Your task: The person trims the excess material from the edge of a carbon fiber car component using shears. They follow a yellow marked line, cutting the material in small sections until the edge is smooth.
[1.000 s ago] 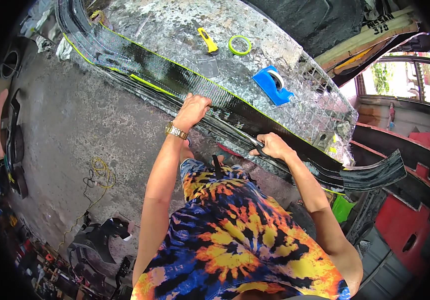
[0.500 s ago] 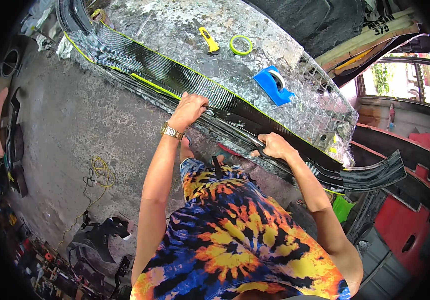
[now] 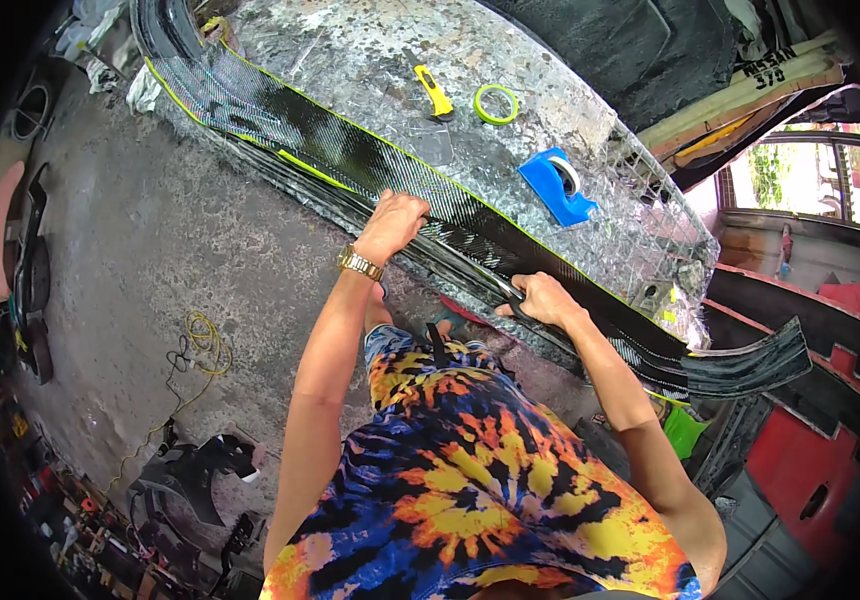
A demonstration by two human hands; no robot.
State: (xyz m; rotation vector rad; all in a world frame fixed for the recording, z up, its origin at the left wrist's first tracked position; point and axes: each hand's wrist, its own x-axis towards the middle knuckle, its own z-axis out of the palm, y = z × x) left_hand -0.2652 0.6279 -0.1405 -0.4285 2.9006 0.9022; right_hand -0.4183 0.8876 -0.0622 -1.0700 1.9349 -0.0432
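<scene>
A long strip of black woven carbon-fibre cloth (image 3: 350,148), edged with yellow-green tape, lies along a long curved mould (image 3: 755,362). At the strip's near edge, around its middle, the fingers of my left hand (image 3: 393,222) are closed on the cloth. My right hand (image 3: 547,300) grips a pair of scissors (image 3: 506,288), whose metal blades point left along that same edge. The dark handles are partly covered by my fingers. Left of my left hand, a strip of yellow-green tape (image 3: 312,169) hangs slightly away from the cloth's edge.
On the spattered worktable (image 3: 350,50) lie a yellow utility knife (image 3: 434,92), a roll of yellow-green tape (image 3: 496,104) and a blue tape dispenser (image 3: 556,188). A yellow cord (image 3: 212,345) coils on the floor at left, near dark moulded parts (image 3: 185,475). Red panels (image 3: 790,450) stand at right.
The view has shifted slightly, so the table items appear a little lower and farther right. My left hand keeps its hold on the cloth, and the scissors' blades now show more clearly.
</scene>
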